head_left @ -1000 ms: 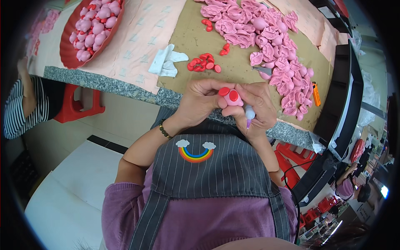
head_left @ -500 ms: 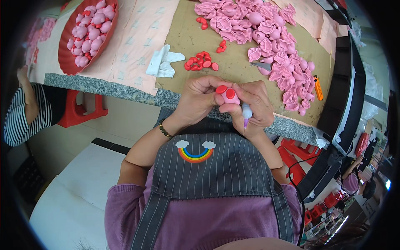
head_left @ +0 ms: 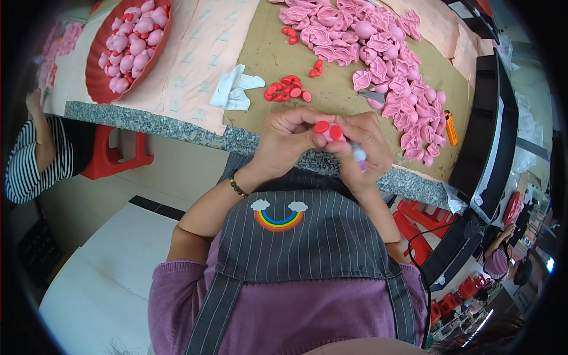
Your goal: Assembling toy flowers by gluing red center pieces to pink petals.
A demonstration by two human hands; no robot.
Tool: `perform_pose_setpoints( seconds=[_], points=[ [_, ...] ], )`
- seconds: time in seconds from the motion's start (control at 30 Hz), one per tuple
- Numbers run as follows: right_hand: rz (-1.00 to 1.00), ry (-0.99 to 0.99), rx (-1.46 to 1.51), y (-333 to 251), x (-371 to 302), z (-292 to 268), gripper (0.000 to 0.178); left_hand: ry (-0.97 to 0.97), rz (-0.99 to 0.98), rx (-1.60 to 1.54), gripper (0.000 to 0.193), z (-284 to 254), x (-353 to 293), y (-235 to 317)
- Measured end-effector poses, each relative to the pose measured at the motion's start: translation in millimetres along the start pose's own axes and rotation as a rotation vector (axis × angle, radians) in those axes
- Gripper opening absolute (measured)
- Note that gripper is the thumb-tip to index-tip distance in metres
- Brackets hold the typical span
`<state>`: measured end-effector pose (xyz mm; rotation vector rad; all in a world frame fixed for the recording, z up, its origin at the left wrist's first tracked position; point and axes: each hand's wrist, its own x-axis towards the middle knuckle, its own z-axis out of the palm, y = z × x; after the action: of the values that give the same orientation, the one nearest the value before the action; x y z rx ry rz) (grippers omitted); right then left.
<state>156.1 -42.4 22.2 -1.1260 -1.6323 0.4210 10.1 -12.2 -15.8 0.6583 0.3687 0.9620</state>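
Observation:
Both hands meet just above the table's near edge, around a small pink toy figure [head_left: 335, 132] with two round red pieces facing up. My left hand [head_left: 283, 141] pinches it from the left, thumb and forefinger pressed on it. From the other side my right hand [head_left: 371, 141] presses its fingertips against the figure. Tucked in that same right hand is a small whitish dropper bottle [head_left: 359, 154] with a purple tip, partly hidden by the fingers. Several loose red bean-shaped pieces [head_left: 288, 89] lie on the table just beyond the hands.
A red fluted bowl [head_left: 94, 83] of pink-and-red figures stands far left. White cloth [head_left: 235, 89] lies before it. Pink moulded shells [head_left: 408, 97] heap at the right, with grey-tipped pliers or clippers [head_left: 373, 95] and an orange lighter [head_left: 451, 128]. Someone in striped sleeves [head_left: 29, 157] sits left.
The toy figure has turned and shifted slightly right between my fingers. The dropper bottle has tilted with my right hand, and its fine tip is now blurred.

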Motion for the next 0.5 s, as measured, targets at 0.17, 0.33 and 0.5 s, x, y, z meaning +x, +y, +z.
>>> perform_pose_setpoints(
  seconds=[0.17,0.33,0.5],
  points=[
    [0.307,0.015,0.287,4,-5,-7,0.023,0.1,0.07,0.199,0.03,16,4,5],
    [0.337,-0.071,0.367,-4,4,-16,0.029,-0.022,-0.022,0.111,0.03,18,5,21],
    [0.379,-0.091,0.34,0,-3,-8,0.038,-0.064,0.147,0.195,0.027,15,4,9]
  ],
)
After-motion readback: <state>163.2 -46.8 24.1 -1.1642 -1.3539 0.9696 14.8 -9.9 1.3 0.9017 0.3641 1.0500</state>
